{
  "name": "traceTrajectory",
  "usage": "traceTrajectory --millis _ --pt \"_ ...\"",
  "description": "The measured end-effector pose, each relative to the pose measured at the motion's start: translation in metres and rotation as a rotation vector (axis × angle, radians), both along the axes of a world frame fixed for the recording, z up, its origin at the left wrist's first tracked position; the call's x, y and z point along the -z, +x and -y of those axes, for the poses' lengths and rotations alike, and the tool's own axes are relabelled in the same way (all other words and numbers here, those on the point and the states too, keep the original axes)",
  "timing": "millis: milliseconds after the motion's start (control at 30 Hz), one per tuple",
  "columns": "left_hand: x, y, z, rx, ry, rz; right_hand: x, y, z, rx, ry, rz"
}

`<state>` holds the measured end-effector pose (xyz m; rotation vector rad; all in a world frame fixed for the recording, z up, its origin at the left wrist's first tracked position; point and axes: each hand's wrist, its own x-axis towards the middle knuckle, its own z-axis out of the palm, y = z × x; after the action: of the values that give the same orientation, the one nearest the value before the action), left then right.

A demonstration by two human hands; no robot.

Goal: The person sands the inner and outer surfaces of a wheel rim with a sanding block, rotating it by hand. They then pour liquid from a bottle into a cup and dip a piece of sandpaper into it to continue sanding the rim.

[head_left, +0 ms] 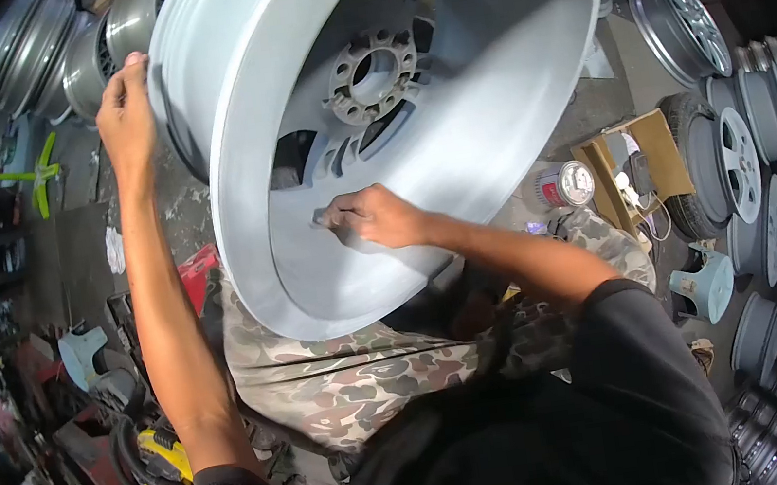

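Observation:
A large grey alloy wheel rim is tilted in front of me, its open back towards me and its lower edge by my camouflage-clad legs. My left hand grips the rim's outer edge at the upper left, with the fingers closed over it. Inside the barrel, my right hand is closed, its fingertips pressed against the inner wall. A small dark grey bit shows at those fingertips, too small to name. The bolt-hole hub and spokes lie deeper in the rim.
A paint can and an open cardboard box stand to the right, beside a tyre. More wheel rims line the right side and upper left. Pale blue stools and a yellow power tool are near me.

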<state>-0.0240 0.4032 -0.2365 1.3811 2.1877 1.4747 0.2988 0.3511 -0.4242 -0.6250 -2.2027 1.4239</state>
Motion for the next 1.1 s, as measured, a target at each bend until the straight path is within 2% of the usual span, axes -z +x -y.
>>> traceTrajectory --millis 33,67,100,133,167,200,233,267,300,333,367,433,467,533,567,667,733,767,833,933,1100 --pt "0.003 -0.003 -0.006 0.009 0.009 0.010 -0.005 0.016 -0.012 -0.180 -0.150 -0.078" --pt "0.006 -0.006 -0.011 -0.003 -0.007 0.037 0.006 0.035 -0.029 -0.104 -0.025 -0.102" --pt "0.007 -0.008 -0.013 -0.020 -0.022 0.062 -0.008 0.065 -0.048 -0.015 0.156 -0.036" --pt "0.005 -0.002 -0.013 -0.045 -0.052 0.057 0.007 0.100 -0.074 0.128 0.167 0.125" --pt "0.014 -0.008 -0.019 -0.038 -0.082 0.091 -0.018 0.130 -0.083 0.386 0.069 0.256" --pt "0.013 -0.008 -0.019 -0.031 -0.093 0.142 -0.046 0.159 -0.098 0.509 -0.022 0.344" --pt "0.013 -0.005 -0.021 -0.019 -0.108 0.192 -0.069 0.184 -0.109 0.640 0.013 0.411" --pt "0.014 -0.006 -0.023 -0.018 -0.110 0.195 -0.074 0.208 -0.119 0.814 -0.002 0.400" --pt "0.014 -0.007 -0.026 -0.001 -0.129 0.227 -0.064 0.243 -0.132 0.876 0.117 0.348" --pt "0.013 -0.010 -0.027 0.018 -0.147 0.258 -0.077 0.258 -0.128 0.967 0.094 0.346" --pt "0.012 -0.009 -0.029 0.025 -0.147 0.254 -0.074 0.274 -0.125 1.053 -0.040 0.200" --pt "0.008 -0.009 -0.032 -0.003 -0.193 0.260 -0.076 0.298 -0.116 1.156 -0.076 0.384" --pt "0.006 -0.006 -0.036 0.004 -0.164 0.260 -0.071 0.302 -0.116 1.161 -0.077 0.379" --pt "-0.003 -0.003 -0.043 -0.002 -0.196 0.249 -0.052 0.308 -0.114 1.148 0.275 0.366" --pt "-0.007 -0.001 -0.045 -0.017 -0.230 0.245 -0.043 0.308 -0.113 1.157 0.279 0.365" --pt "-0.010 -0.009 -0.062 -0.005 -0.308 0.242 -0.028 0.283 -0.117 1.126 0.217 0.493" --pt "-0.018 0.003 -0.064 -0.032 -0.304 0.224 -0.030 0.267 -0.126 1.085 -0.233 0.558" --pt "-0.022 0.008 -0.063 -0.068 -0.310 0.211 -0.024 0.266 -0.131 1.066 -0.181 0.640" --pt "-0.012 0.009 -0.065 -0.089 -0.213 0.143 -0.003 0.267 -0.139 1.090 -0.146 0.626" --pt "-0.006 0.019 -0.060 -0.062 -0.129 0.144 0.023 0.267 -0.145 1.112 -0.135 0.457" --pt "-0.003 0.023 -0.054 -0.013 -0.030 0.158 0.019 0.261 -0.140 1.151 -0.087 0.499"
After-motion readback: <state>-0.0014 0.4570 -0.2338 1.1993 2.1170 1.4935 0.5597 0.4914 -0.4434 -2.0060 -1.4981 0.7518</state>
